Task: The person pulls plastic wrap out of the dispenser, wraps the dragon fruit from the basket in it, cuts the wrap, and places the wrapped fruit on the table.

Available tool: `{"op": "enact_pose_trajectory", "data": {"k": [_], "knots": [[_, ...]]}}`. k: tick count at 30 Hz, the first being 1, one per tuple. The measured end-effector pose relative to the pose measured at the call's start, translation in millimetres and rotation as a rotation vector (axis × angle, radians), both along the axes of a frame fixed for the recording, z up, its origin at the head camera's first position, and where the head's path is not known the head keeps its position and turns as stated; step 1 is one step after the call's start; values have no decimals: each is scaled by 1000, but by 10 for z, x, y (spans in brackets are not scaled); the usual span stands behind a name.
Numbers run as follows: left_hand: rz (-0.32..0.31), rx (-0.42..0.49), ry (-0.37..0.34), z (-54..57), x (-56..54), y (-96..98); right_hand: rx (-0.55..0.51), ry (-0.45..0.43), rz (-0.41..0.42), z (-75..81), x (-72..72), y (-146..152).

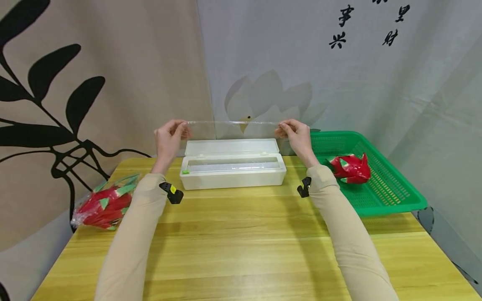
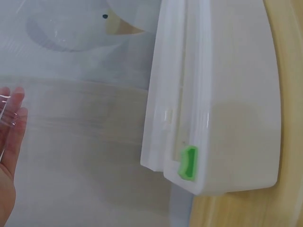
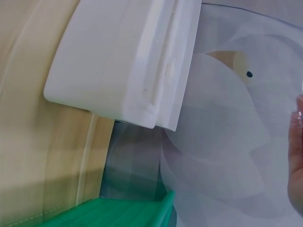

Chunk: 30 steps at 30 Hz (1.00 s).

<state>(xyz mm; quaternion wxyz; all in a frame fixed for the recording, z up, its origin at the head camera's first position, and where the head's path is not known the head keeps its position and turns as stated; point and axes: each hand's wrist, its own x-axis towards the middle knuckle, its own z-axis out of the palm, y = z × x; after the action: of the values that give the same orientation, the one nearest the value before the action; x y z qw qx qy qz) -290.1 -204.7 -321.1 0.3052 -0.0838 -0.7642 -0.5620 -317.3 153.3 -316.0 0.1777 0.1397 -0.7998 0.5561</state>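
A sheet of clear plastic wrap (image 1: 233,122) is stretched level between both hands, above and behind a white wrap dispenser box (image 1: 233,177). My left hand (image 1: 169,140) pinches its left end between thumb and fingers; my right hand (image 1: 296,138) pinches the right end. The box's lid (image 1: 231,147) is tipped back, and a roll of wrap shows inside. A small green slide cutter (image 2: 188,163) sits at the box's left end. In the wrist views only part of the left hand (image 2: 10,137) and part of the right hand (image 3: 297,161) show at the frame edges.
At the right, a green basket (image 1: 395,184) holds a red dragon fruit (image 1: 352,168). Wrapped dragon fruit (image 1: 107,205) in clear plastic lies at the table's left edge, beside the left sleeve. A printed curtain (image 1: 263,50) hangs right behind the wooden table (image 1: 241,251).
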Motion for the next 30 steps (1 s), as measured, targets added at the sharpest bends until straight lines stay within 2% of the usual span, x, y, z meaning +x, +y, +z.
{"op": "enact_pose_trajectory", "data": {"k": [7,10,18,22,30], "knots": [[4,-21,30,28,6,-12,22,28,11,211,234,-68],[7,-28,29,49,7,-15,24,34,13,250,265,-75],[2,-22,28,136,54,-6,14,46,20,291,263,-73],[6,-34,54,144,34,-21,9,51,25,326,261,-68],[-4,-27,52,205,53,-15,9,57,9,393,281,-74]]}}
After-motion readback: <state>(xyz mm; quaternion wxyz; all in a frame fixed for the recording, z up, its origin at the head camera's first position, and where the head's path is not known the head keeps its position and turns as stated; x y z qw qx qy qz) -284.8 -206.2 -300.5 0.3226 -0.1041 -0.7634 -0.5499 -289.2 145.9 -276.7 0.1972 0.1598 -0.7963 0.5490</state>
